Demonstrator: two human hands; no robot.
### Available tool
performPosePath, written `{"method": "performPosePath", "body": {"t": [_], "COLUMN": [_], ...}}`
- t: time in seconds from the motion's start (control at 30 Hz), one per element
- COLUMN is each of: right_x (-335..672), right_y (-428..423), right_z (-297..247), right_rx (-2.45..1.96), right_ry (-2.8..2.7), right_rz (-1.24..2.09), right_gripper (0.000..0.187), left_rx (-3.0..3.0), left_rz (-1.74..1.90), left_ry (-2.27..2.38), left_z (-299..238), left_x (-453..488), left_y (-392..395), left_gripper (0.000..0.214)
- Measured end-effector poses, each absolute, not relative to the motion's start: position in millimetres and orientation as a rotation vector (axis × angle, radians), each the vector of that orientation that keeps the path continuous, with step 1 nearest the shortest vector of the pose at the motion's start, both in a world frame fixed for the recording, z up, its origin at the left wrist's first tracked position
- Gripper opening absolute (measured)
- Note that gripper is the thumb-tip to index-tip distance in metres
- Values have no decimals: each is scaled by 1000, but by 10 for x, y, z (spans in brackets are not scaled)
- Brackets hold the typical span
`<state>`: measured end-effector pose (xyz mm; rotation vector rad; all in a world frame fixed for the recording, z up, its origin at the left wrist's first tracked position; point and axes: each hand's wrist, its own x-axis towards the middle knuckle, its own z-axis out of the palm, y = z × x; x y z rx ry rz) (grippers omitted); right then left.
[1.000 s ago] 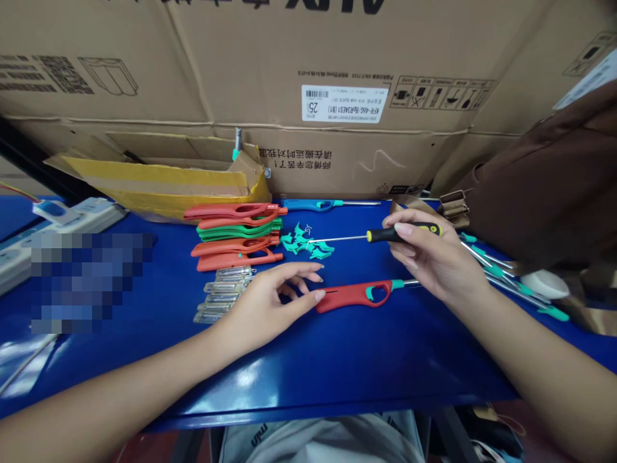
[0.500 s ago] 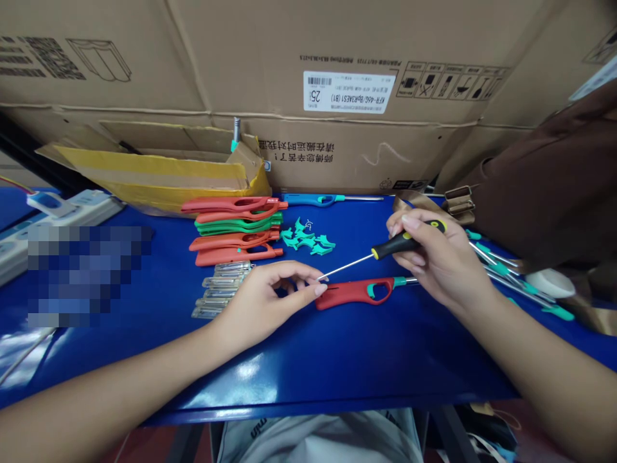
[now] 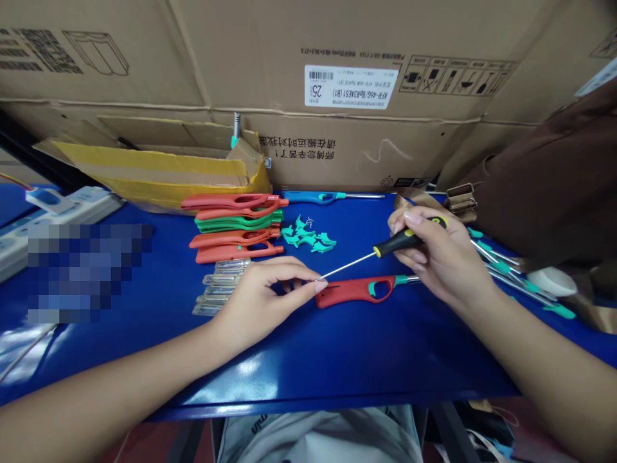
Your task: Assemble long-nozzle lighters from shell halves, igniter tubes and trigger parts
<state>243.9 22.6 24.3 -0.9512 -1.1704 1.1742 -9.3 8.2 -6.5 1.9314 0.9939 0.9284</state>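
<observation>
My right hand (image 3: 429, 254) is closed around the black and yellow handle of a screwdriver (image 3: 351, 264), whose shaft slants down to the left. Its tip meets the pinched thumb and forefinger of my left hand (image 3: 270, 292). Whatever those fingertips hold at the tip is too small to make out. Just below the shaft lies a red gas lighter (image 3: 350, 292) with a teal trigger, its metal tube running off under my right hand. A dark slot shows on its handle near my left thumb.
Behind my left hand are stacked red and green lighter shells (image 3: 236, 222) and clear fuel tanks (image 3: 224, 283). Teal triggers (image 3: 308, 239), tiny screws (image 3: 309, 222) and a blue lighter (image 3: 308, 197) lie farther back. Metal tubes (image 3: 520, 273) lie right; a yellow-edged carton (image 3: 159, 164) stands back left.
The left fingertips and screwdriver tip have shifted very slightly off the red lighter's end, showing a bit more of it. Both grips are the same.
</observation>
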Motion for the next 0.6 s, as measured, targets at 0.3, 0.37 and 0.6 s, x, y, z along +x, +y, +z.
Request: {"method": "performPosePath", "body": {"t": [0.3, 0.37, 0.6], "right_x": [2480, 2492, 2482], "right_y": [224, 231, 188], "right_z": [194, 183, 213], "right_rx": [-926, -922, -943], "right_ry": [-1319, -1347, -1600], "right_rz": [1161, 1159, 974], "right_gripper": [20, 20, 25], "left_rx": [2138, 2164, 2361], "left_rz": [918, 917, 849], "left_ry": [959, 950, 955], "left_z": [-94, -101, -143], "left_x": [-116, -119, -169], "left_y": [74, 77, 86], "left_gripper": [10, 10, 13]}}
